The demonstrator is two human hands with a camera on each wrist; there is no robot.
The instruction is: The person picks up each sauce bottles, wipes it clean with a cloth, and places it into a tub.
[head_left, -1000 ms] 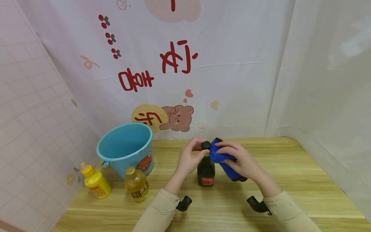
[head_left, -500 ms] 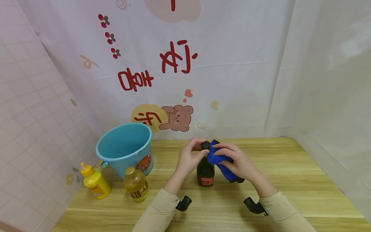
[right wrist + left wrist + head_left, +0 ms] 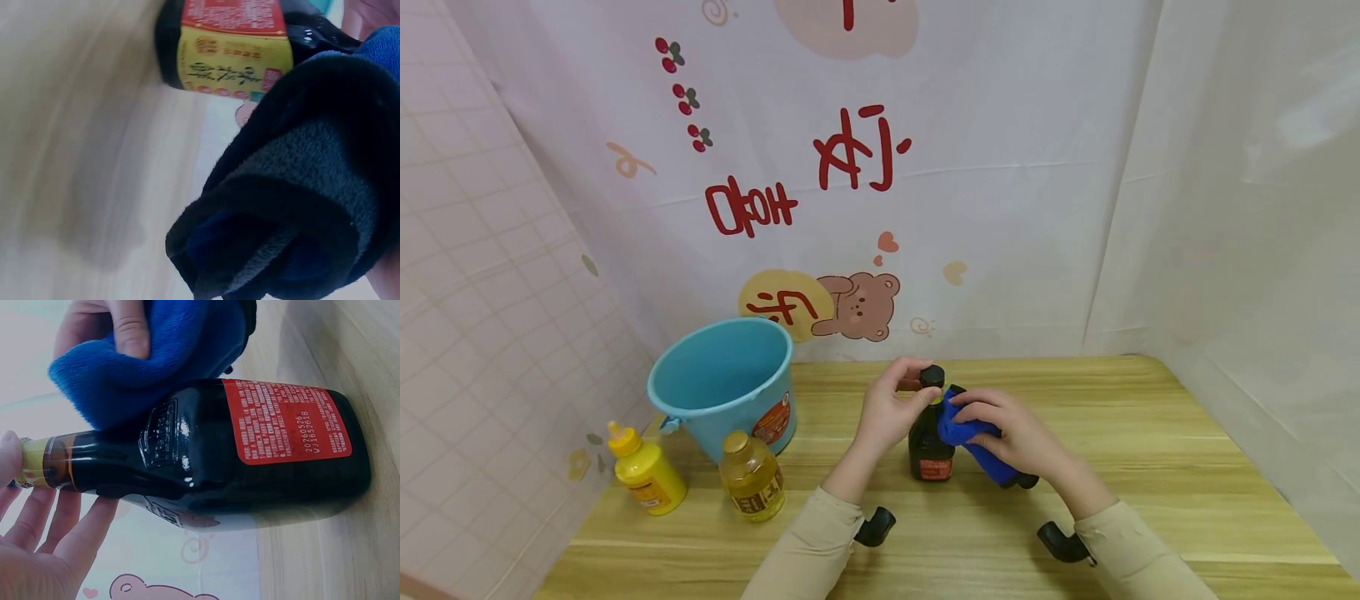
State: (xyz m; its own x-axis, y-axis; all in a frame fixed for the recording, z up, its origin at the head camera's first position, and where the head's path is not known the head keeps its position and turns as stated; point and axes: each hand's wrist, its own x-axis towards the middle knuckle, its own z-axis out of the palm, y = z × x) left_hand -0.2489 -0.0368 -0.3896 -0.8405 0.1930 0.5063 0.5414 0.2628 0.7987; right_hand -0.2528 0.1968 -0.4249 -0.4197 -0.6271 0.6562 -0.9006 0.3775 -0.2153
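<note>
A dark glass sauce bottle [image 3: 931, 442] stands upright on the wooden table, with a black cap and a red label [image 3: 289, 422] on its lower body. My left hand [image 3: 887, 406] pinches it at the neck, just under the cap, between thumb and fingers. On the bottle's right side my right hand [image 3: 1011, 429] grips a folded blue cloth [image 3: 968, 432] with dark edging. The left wrist view shows the cloth's plush face [image 3: 150, 369] against the bottle's shoulder. In the right wrist view, the cloth's grey and black folds [image 3: 300, 175] hide most of that hand; a yellow label [image 3: 234, 62] shows beyond.
To the left stands a light blue bucket [image 3: 775, 379]. In front of it are a bottle of golden oil [image 3: 752, 483] and a yellow squeeze bottle [image 3: 651, 479]. A printed white curtain [image 3: 1015, 208] hangs behind the table [image 3: 1135, 433].
My right hand has moved the cloth a little left and then down along the bottle, from near the cap to the shoulder. The left hand keeps its hold on the neck.
</note>
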